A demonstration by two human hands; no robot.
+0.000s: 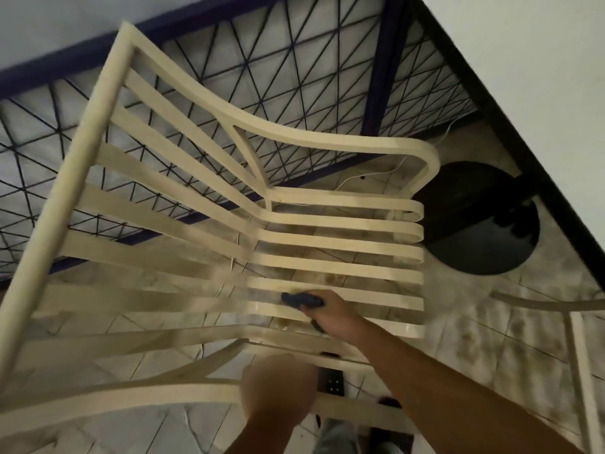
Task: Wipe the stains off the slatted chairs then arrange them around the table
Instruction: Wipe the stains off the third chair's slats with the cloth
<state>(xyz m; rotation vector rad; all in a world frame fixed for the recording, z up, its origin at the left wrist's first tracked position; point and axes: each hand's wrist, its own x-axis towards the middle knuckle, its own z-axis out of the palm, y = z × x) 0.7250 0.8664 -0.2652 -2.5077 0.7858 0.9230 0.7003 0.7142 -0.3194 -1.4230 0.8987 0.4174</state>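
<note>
Our right hand (330,314) clamps a dark cloth (299,299) onto the slatted chair (327,244), lower centre, on its stained seat; our left hand (278,388) grips its near armrest, bottom centre.

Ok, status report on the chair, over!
Right hand grips dark cloth on chair seat. Left hand on near armrest, grip blurred. Brown stains on slats. Nothing blocking.

The chair (343,224) stands in the middle, its back to the left. Behind it is a grille (294,60). The right hand (330,317) holds a cloth (299,299) on a seat slat, and the left hand (278,385) lies on the near armrest. To the right, a base (484,224) stands under the table (540,60). A second chair (579,355) is at the right edge.
</note>
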